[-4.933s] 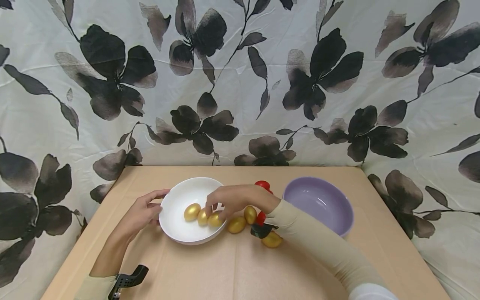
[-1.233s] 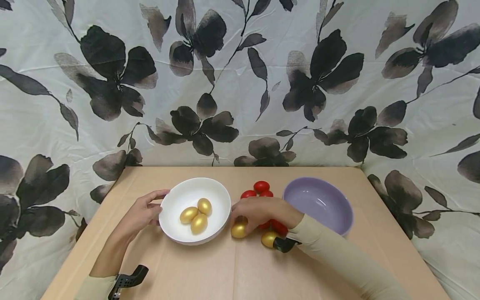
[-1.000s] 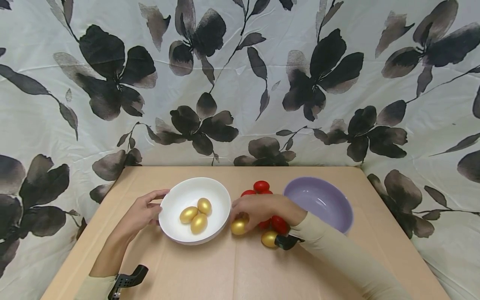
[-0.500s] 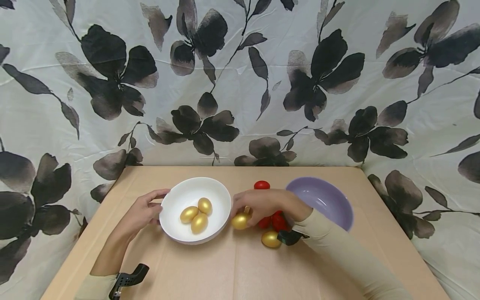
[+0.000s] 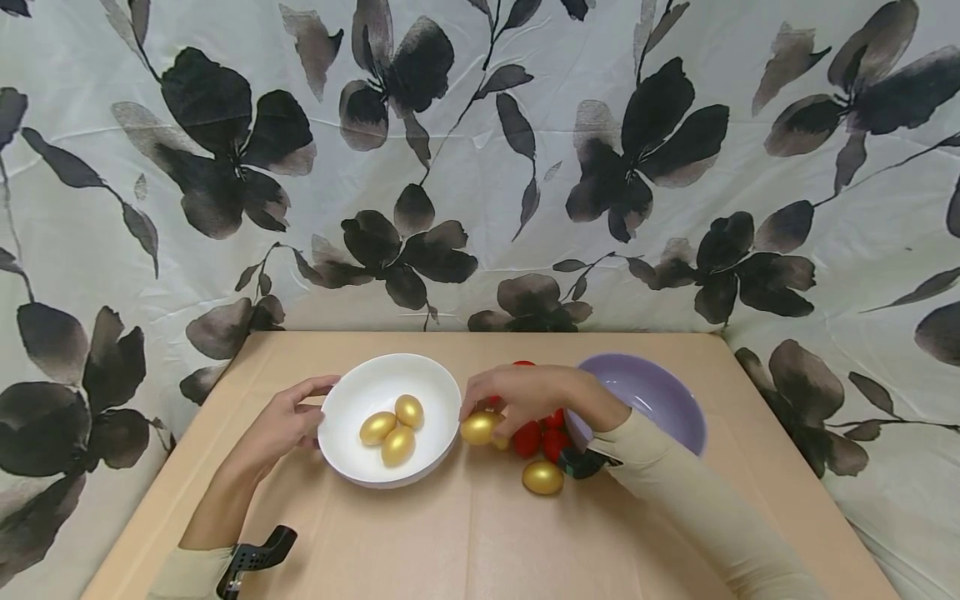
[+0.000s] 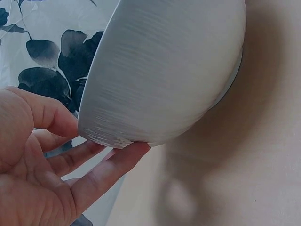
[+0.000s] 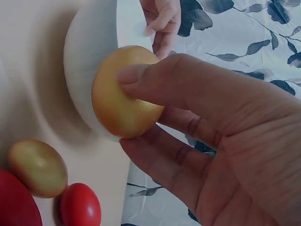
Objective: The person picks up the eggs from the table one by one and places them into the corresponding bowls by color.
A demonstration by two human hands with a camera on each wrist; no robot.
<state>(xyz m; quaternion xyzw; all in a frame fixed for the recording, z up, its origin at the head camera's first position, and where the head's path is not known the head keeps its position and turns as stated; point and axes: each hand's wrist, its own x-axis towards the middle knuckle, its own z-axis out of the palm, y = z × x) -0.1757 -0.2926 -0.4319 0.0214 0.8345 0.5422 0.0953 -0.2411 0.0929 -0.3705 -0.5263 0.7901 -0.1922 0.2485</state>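
Observation:
My left hand (image 5: 288, 421) holds the left side of the white bowl (image 5: 427, 467), its fingertips at the rim and outer wall in the left wrist view. Three golden eggs (image 5: 397, 447) lie inside the bowl. My right hand (image 5: 517, 400) pinches another golden egg (image 7: 124, 108) between thumb and fingers, just right of the bowl. Below that egg, a further golden egg (image 7: 37, 167) sits on the table beside red eggs (image 7: 80, 205). One more golden egg (image 5: 543, 478) lies nearer the front. Several red eggs (image 5: 527, 439) are partly hidden under my right hand and wrist.
A purple bowl (image 5: 667, 400) stands on the right, partly covered by my right forearm. The wooden table (image 5: 405, 542) ends at a floral cloth (image 5: 495, 167) hanging behind it. A black wrist strap mount (image 5: 258, 554) sticks out from my left wrist.
The golden eggs in the white bowl have shifted into a cluster. My right hand left the bowl, took hold of another golden egg and raised it slightly. My left hand has stayed put.

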